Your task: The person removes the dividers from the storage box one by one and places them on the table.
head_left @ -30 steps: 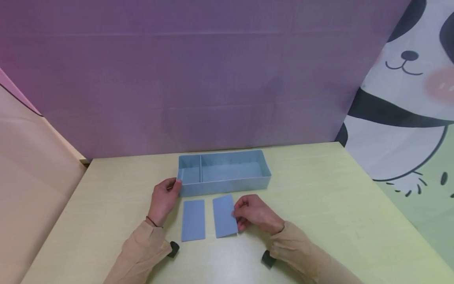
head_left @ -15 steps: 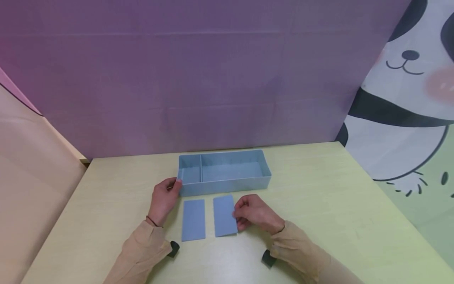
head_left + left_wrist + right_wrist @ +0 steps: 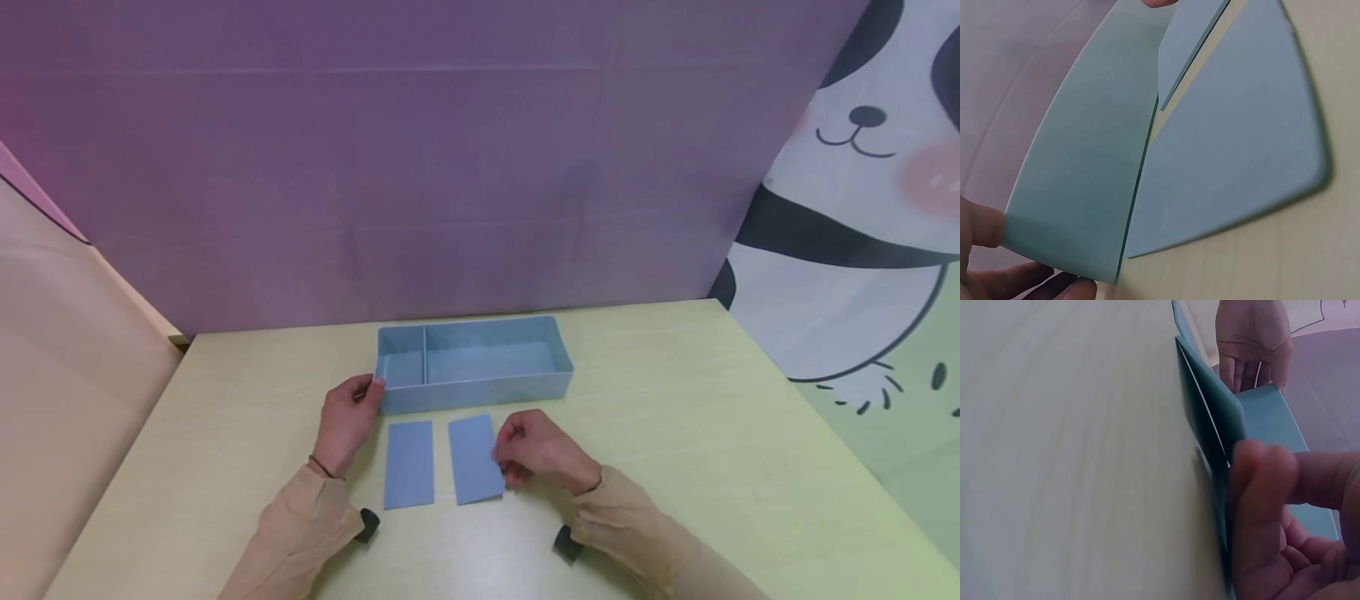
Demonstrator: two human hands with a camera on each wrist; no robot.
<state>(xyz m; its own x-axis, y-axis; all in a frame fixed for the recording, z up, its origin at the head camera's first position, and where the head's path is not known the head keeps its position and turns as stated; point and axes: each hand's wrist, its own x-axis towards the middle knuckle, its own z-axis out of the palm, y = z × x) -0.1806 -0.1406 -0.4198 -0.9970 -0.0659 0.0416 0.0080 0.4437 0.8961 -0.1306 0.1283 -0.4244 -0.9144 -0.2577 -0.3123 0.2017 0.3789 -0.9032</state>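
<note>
A light blue two-compartment box [image 3: 480, 393] lies on the table with its top open. My left hand [image 3: 349, 423] grips its front left corner, thumb at the rim and fingers against the outside; the left wrist view shows the thumb [image 3: 985, 225] there too. Two flat blue rectangular panels lie in front of the box. The left panel [image 3: 409, 465] rests flat, untouched. My right hand [image 3: 543, 450] pinches the right edge of the right panel [image 3: 476, 460]. In the right wrist view that panel [image 3: 1213, 394] stands slightly tilted off the table under the fingers.
A pale wood-toned table [image 3: 697, 433] carries everything. Behind its far edge hangs a purple sheet [image 3: 465, 183]. A panda-print sheet [image 3: 847, 317] hangs at the right. A narrow gap separates the two panels.
The right panel has shifted very slightly towards me, its angle changing a little, with my right hand still at its edge. My left hand and the box have stayed in place.
</note>
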